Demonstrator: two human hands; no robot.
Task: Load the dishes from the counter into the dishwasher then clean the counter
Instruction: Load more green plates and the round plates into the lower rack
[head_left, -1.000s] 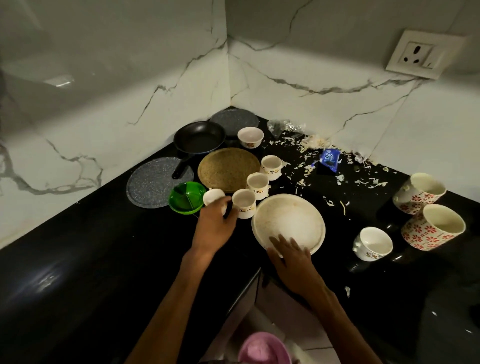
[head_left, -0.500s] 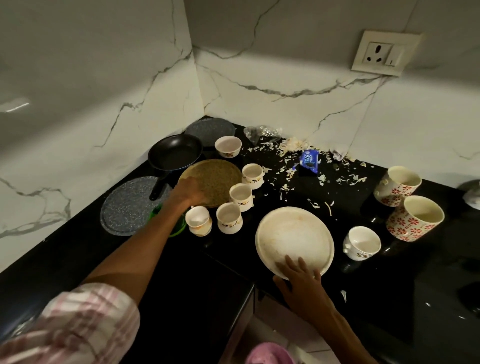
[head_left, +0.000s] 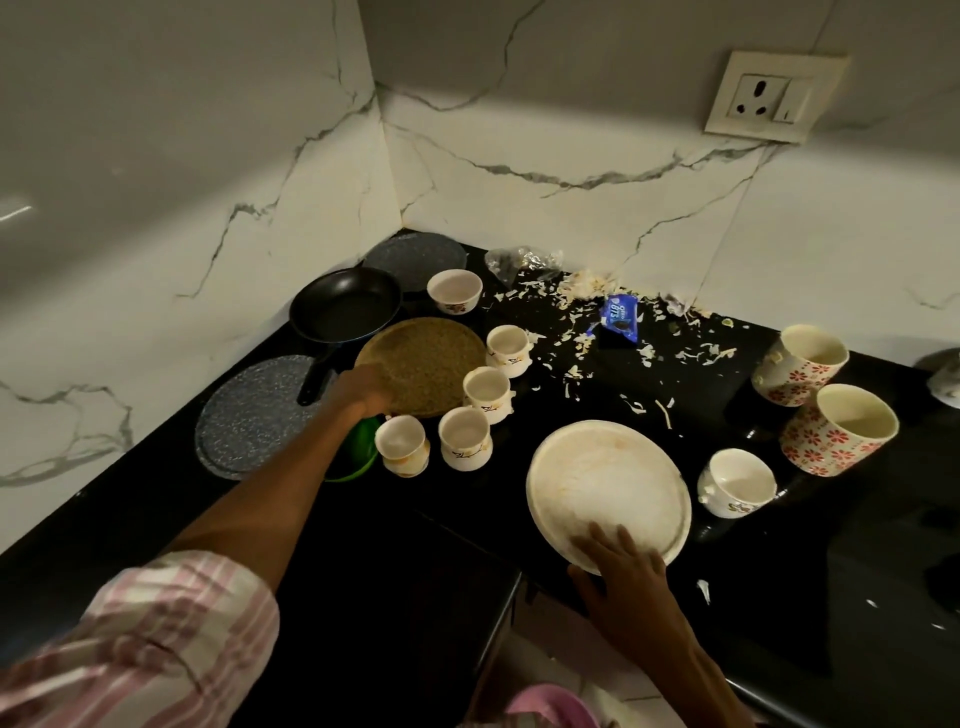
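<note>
The black counter (head_left: 156, 545) fills the corner, crowded with dishes, and none looks loaded yet. The white plate (head_left: 608, 488) lies near the front edge, right of centre; the right hand (head_left: 623, 577) rests on its near rim with fingers spread flat, thumb off the edge, not yet curled under. Farther left, the brown round plate (head_left: 423, 364) sits beside the black pan (head_left: 343, 306), and the left hand (head_left: 361, 389) reaches to its near left edge (whether the fingers grip the rim or only touch it, I cannot tell). Four small cups (head_left: 462, 441) stand just right of that hand, a green bowl (head_left: 358, 447) under the wrist.

To lift both plates well, I judge each should be slid slightly toward the counter edge so fingers get underneath, keeping the left wrist high, clear of the cups. Scraps (head_left: 571, 343) stay for the wipe-down.
</note>
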